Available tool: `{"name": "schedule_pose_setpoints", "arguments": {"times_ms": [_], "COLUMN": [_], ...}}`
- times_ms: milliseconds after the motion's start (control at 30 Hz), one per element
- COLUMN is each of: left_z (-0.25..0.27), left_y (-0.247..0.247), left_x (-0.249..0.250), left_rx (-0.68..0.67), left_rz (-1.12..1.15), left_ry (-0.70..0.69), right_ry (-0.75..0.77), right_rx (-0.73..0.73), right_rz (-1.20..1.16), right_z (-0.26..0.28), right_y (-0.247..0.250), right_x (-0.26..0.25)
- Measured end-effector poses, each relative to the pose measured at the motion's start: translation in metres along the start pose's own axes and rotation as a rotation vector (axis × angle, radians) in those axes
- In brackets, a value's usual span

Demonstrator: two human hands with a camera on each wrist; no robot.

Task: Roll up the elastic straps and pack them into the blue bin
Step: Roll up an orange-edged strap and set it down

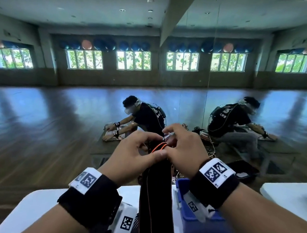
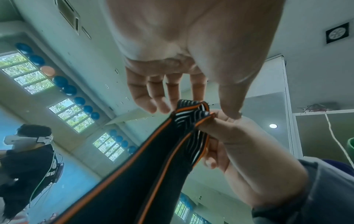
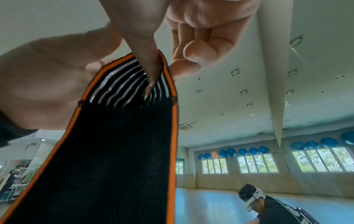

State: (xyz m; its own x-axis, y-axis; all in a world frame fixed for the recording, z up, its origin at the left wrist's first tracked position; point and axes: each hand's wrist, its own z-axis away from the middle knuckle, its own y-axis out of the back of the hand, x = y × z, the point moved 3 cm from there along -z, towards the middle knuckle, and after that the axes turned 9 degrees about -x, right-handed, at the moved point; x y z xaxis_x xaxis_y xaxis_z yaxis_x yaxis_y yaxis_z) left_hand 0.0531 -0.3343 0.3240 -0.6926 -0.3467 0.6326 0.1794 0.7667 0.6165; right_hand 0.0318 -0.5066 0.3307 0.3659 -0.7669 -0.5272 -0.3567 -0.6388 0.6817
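Observation:
A long black elastic strap (image 1: 156,186) with orange edges hangs from both raised hands down to the white table (image 1: 45,203). My left hand (image 1: 153,146) pinches its folded top end, thumb on the near side. My right hand (image 1: 172,144) grips the same end from the right. In the left wrist view the strap end (image 2: 191,112) shows white stripes between my left hand (image 2: 212,106) and the right hand's fingers (image 2: 216,131). In the right wrist view my right hand (image 3: 164,75) has its thumb pressed into the striped fold of the strap (image 3: 114,144). The blue bin (image 1: 204,227) stands on the table below my right wrist.
A white tagged piece (image 1: 195,206) lies inside the bin. A white box with a marker tag (image 1: 126,222) sits on the table under my left wrist. A second white table (image 1: 289,197) stands at the right. A mirror wall ahead reflects a seated person (image 1: 148,117).

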Motion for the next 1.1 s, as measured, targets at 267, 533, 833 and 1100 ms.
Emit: {"name": "schedule_pose_setpoints", "arguments": {"times_ms": [267, 533, 833, 1100], "left_z": [0.016, 0.026, 0.023, 0.026], "left_y": [-0.065, -0.084, -0.074, -0.077], "left_x": [-0.002, 0.005, 0.002, -0.03], "left_rx": [0.001, 0.311, 0.398, 0.381], "left_rz": [0.352, 0.366, 0.434, 0.524], "left_ry": [0.278, 0.251, 0.11, 0.144], "right_ry": [-0.066, -0.246, -0.336, -0.322], "right_rx": [0.041, -0.134, 0.074, 0.229], "right_rz": [-0.031, -0.401, -0.633, -0.586], "right_z": [0.011, 0.021, 0.075, 0.092], "right_y": [0.037, 0.044, -0.012, -0.045], "right_x": [0.024, 0.049, 0.05, 0.045]}}
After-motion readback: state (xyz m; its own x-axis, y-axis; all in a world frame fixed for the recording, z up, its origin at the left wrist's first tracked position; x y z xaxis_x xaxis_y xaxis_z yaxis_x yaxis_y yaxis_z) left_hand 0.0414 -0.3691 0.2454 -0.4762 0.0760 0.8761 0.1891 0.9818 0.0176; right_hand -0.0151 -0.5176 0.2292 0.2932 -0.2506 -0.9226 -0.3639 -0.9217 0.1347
